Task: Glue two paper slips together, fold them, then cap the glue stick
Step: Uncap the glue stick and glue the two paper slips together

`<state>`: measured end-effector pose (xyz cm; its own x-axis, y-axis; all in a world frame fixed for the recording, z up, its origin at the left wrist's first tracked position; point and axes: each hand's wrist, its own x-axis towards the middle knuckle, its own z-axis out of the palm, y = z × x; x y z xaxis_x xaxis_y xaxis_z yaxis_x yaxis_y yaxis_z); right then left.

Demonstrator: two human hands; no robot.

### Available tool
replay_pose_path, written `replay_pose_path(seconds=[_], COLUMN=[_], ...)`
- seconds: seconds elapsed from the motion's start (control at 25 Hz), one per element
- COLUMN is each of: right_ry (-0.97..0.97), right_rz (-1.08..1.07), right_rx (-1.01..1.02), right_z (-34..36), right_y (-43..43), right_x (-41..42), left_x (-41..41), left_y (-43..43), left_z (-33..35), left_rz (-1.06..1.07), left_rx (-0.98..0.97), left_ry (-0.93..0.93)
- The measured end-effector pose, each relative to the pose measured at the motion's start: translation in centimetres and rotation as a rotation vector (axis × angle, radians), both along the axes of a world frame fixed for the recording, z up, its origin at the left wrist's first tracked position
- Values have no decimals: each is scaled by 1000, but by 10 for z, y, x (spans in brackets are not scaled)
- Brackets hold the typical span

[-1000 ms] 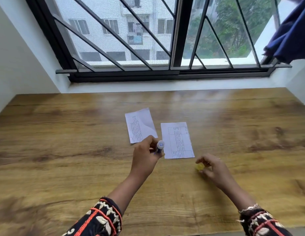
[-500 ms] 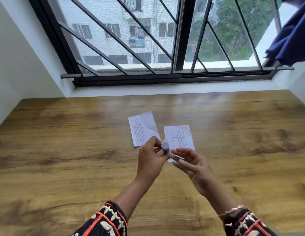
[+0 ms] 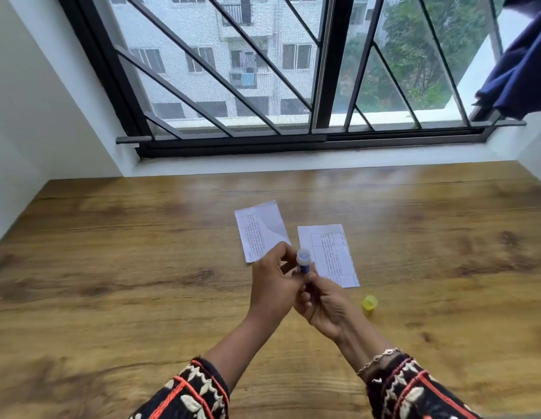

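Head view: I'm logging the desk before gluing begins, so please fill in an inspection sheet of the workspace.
Surface: wooden tabletop, glossy, grain visible.
Job's things: left paper slip and right paper slip lie side by side; glue stick uncapped, held in front of them; yellow cap on the table, right of the hands.
Clutter: nothing seen.
Hands: left hand grips the glue stick's body; right hand grips its lower end.
Cables: nothing seen.
Surroundings: barred window ahead; dark blue cloth hanging upper right.
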<state>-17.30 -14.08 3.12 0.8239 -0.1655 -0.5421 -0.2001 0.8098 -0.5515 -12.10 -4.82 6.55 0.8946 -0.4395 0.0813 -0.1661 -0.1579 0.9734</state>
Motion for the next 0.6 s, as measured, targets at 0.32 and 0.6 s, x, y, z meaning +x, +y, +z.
replay_pose_path(seconds=[0.32,0.6], right_ry=[-193,-30], right_rz=[-14,44], right_rx=[107,-14], right_z=[-4,3], right_y=[-5,1], right_x=[-5,-1], left_x=[6,2], left_y=[5,5], left_z=[-3,-3], left_rz=[33,8], left_rx=[-57,-57], left_ry=[16,22])
